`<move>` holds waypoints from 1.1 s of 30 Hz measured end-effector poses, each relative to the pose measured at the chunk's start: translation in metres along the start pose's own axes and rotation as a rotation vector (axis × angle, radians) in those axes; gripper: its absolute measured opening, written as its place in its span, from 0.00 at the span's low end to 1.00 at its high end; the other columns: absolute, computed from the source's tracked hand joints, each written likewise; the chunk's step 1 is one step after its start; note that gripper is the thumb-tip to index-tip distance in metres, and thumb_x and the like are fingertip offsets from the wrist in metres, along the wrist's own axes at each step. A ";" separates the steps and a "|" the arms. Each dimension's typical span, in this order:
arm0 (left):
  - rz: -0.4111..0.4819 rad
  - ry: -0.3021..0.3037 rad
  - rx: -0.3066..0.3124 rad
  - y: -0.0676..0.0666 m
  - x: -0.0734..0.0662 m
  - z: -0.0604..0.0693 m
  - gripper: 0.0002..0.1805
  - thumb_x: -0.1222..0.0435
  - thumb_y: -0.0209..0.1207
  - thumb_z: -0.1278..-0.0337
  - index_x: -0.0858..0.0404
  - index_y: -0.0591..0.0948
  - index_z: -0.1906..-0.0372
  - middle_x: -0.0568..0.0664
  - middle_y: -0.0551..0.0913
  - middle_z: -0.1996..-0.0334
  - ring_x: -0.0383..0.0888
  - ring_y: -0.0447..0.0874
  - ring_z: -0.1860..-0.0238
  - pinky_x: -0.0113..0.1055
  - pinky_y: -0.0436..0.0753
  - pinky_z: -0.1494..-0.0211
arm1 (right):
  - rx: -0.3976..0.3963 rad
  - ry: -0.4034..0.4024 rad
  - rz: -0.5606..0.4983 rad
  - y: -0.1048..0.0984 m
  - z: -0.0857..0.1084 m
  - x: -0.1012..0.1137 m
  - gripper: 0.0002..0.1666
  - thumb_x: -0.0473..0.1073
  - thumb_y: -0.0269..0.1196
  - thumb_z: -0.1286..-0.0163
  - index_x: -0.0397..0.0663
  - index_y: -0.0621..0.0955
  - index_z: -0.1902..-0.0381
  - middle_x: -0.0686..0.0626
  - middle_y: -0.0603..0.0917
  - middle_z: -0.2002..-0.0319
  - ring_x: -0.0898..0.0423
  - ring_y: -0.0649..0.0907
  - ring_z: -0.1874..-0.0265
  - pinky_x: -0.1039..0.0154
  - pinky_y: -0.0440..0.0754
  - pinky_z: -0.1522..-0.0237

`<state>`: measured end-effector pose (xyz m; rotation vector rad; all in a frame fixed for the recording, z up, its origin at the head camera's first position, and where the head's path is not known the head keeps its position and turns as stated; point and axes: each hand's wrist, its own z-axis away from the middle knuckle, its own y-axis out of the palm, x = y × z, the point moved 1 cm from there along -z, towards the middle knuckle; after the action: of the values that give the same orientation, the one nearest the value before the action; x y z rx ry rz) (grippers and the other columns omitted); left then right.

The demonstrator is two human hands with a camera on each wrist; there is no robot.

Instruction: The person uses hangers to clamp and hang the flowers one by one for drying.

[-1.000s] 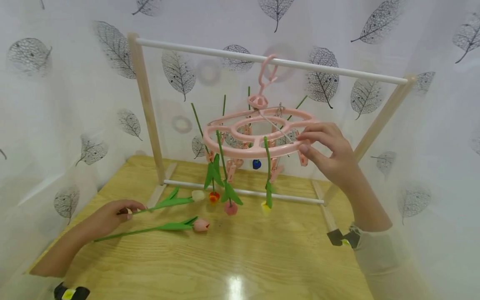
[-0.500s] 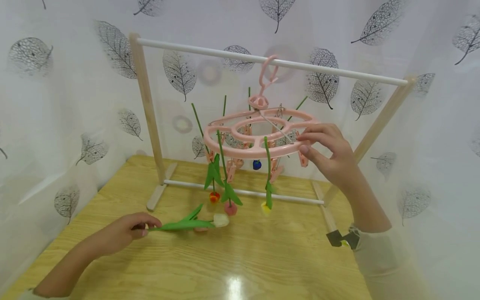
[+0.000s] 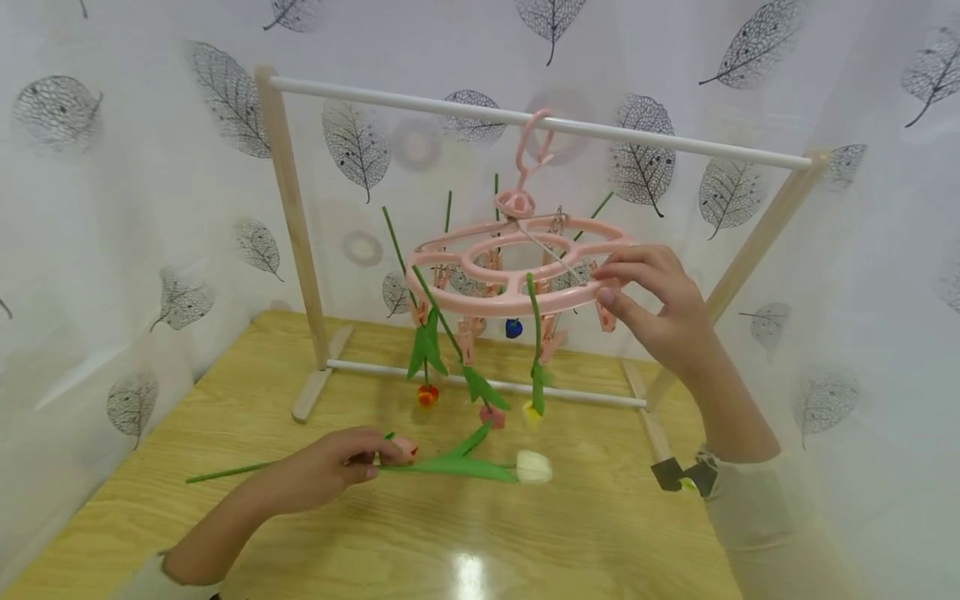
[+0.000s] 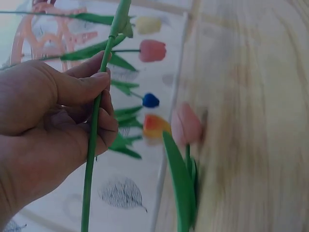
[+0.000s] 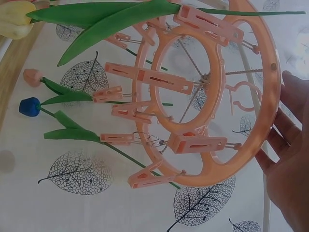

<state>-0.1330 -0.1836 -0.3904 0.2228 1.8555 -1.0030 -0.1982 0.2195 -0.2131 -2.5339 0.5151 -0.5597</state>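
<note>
My left hand [image 3: 322, 471] pinches the green stem [image 4: 94, 130] of a white artificial tulip [image 3: 534, 467] between thumb and fingers. The tulip points right, above the table front. Partly hidden behind that hand, a pink tulip [image 3: 403, 450] lies on the table. A round pink clip hanger [image 3: 517, 302] hangs by its hook from the rack's top bar, and my right hand [image 3: 656, 308] holds its rim at the right. From its clips hang upside-down tulips: orange-red [image 3: 427, 396], rose [image 3: 492, 416], yellow [image 3: 533, 411], blue [image 3: 513, 328] and others behind.
The rack has a white top bar [image 3: 420, 102], wooden posts [image 3: 292, 217] and a white lower bar [image 3: 600, 398]. It stands on a wood-grain table [image 3: 420, 542]. A leaf-patterned white curtain [image 3: 150, 208] surrounds the back and sides. Unused clips [image 5: 198, 144] dangle from the hanger.
My left hand has moved right with the white tulip, passing over the pink tulip lying on the table. The hanging rose tulip has swung to the right. My right hand stays on the rim.
</note>
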 end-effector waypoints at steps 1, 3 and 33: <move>-0.006 0.016 0.002 0.003 -0.002 -0.005 0.15 0.72 0.54 0.29 0.62 0.79 0.41 0.55 0.82 0.48 0.36 0.75 0.55 0.31 0.79 0.54 | -0.002 -0.005 -0.003 0.000 0.000 0.000 0.16 0.25 0.68 0.42 0.39 0.87 0.55 0.41 0.83 0.50 0.58 0.74 0.40 0.64 0.67 0.34; -0.013 0.022 0.019 0.007 -0.009 -0.015 0.16 0.72 0.54 0.29 0.60 0.80 0.41 0.53 0.83 0.48 0.37 0.75 0.55 0.31 0.79 0.54 | 0.002 -0.017 -0.005 -0.001 -0.001 0.001 0.15 0.26 0.68 0.41 0.38 0.87 0.54 0.40 0.83 0.49 0.56 0.74 0.39 0.63 0.67 0.33; -0.258 0.104 -0.031 0.025 -0.071 -0.116 0.17 0.73 0.51 0.26 0.57 0.82 0.42 0.43 0.80 0.54 0.37 0.77 0.57 0.32 0.81 0.52 | 0.274 0.272 -0.047 0.060 0.095 0.060 0.22 0.38 0.70 0.34 0.56 0.82 0.42 0.56 0.80 0.41 0.56 0.78 0.38 0.62 0.80 0.39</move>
<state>-0.1609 -0.0658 -0.3242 0.0166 2.0295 -1.1550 -0.1175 0.1799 -0.3034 -2.2265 0.4398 -0.9338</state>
